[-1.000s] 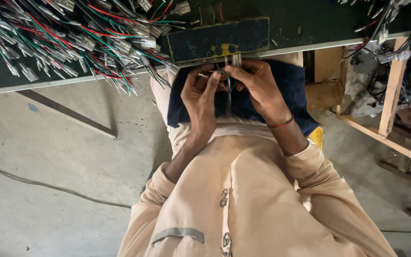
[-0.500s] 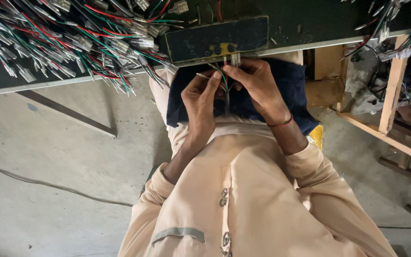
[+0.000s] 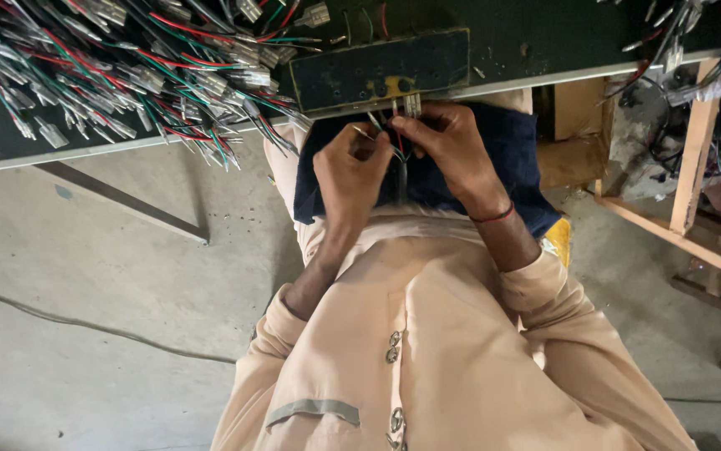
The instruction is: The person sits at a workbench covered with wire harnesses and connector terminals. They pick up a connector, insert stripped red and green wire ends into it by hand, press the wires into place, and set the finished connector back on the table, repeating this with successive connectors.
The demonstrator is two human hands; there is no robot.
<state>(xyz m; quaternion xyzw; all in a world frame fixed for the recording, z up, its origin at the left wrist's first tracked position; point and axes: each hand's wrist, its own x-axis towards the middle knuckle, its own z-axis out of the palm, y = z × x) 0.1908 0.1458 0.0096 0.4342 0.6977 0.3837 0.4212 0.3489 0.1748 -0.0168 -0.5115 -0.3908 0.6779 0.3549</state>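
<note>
Head view: both hands, left hand [image 3: 350, 171] & right hand [image 3: 444, 142], stay pinched on thin wires [image 3: 398, 150] w/ connector [image 3: 411, 105], barely moved.

A large heap of red, green and white wires with pale plastic connectors [image 3: 126, 75] spreads over the left part of the dark green workbench top [image 3: 544, 33], spilling past its front edge. A dark rectangular block [image 3: 377, 71] sits at that edge. A light wooden frame [image 3: 695, 167] stands beyond the bench's right corner, on grey concrete floor [image 3: 85, 334].
</note>
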